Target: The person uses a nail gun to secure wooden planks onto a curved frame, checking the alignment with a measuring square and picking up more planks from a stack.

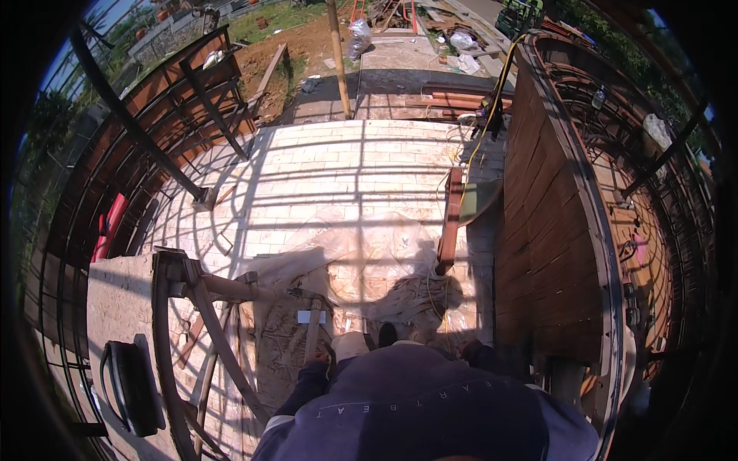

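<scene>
At the lower middle, my left hand [319,358] is beside my leg, closed round the lower end of a short wooden shaft [313,329]. The shaft has a dark crosspiece at its top, possibly a hammer; its kind is not clear. My right hand [466,349] hangs low at my other side, near the wood-clad wall [550,207], and its fingers are too small and shaded to read. Below me lies a crumpled clear plastic sheet [369,257] over pale floor tiles [307,165]. A reddish wooden post [450,219] rises ahead of my right hand.
Left of me stands a wooden trestle [219,330] beside a board [119,288] with a black bag [132,388] on it. A yellow cable [484,131] runs down near the wall. Planks [461,104] lie beyond the tiles. A dark pole [142,127] and a bamboo pole [338,65] stand ahead.
</scene>
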The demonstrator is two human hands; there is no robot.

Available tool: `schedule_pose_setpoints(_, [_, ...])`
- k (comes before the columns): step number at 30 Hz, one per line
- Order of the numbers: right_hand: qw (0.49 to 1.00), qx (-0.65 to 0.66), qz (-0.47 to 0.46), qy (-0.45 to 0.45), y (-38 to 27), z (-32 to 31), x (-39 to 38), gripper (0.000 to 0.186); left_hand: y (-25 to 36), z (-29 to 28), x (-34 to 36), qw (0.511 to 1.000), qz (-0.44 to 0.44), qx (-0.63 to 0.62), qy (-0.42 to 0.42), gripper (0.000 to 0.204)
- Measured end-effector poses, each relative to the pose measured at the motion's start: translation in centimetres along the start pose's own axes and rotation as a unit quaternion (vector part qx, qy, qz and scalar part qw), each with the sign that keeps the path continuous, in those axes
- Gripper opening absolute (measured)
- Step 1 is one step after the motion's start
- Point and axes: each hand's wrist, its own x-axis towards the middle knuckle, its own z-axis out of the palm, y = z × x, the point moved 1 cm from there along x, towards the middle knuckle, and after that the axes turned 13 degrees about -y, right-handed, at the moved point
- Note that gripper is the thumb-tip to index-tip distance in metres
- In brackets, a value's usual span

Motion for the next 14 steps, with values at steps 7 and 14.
schedule_pose_setpoints(7, [0.846,0.477,0.089,0.22,0.3,-28.7,11.0,0.033,10.2,-2.1,8.3,0.986,-0.149,0.07,-0.038,0.032])
schedule_pose_setpoints(14, [0.822,0.55,0.052,0.139,3.9,-38.4,27.4,0.026,31.9,-6.3,27.1,0.98,-0.141,0.133,-0.034,0.035])
